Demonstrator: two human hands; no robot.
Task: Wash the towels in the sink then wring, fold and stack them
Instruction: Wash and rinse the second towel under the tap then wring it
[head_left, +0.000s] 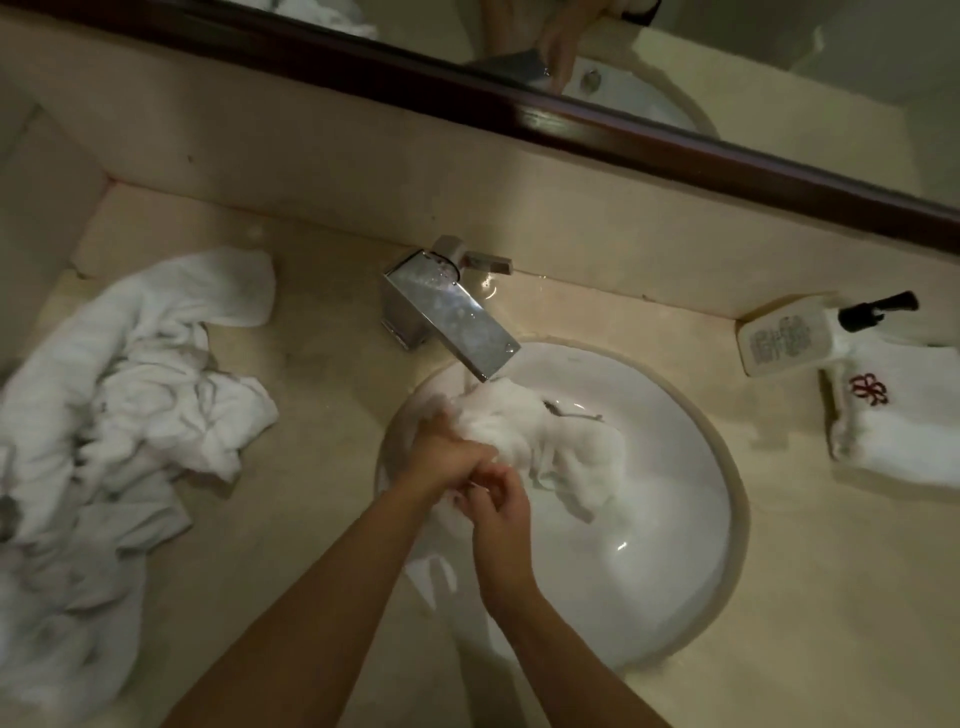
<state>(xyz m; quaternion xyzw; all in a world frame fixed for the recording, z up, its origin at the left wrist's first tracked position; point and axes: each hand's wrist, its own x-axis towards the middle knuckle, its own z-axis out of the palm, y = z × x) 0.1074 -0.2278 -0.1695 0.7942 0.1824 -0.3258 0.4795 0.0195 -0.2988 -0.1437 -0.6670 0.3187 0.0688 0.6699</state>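
A wet white towel (558, 447) lies bunched in the round white sink (691, 519), under the chrome tap (447, 317). My left hand (447, 457) grips a bunch of the towel at the sink's left side. Close against it, my right hand (501, 512) has its fingers curled round another part of the same towel. A strip of the towel hangs down below my wrists. A heap of crumpled white towels (119, 405) lies on the counter to the left.
A folded white towel with a red flower emblem (898, 421) sits on the counter at the right, beside a soap dispenser lying on its side (795, 335). A dark-framed mirror (571, 119) runs along the wall behind the beige counter (322, 405).
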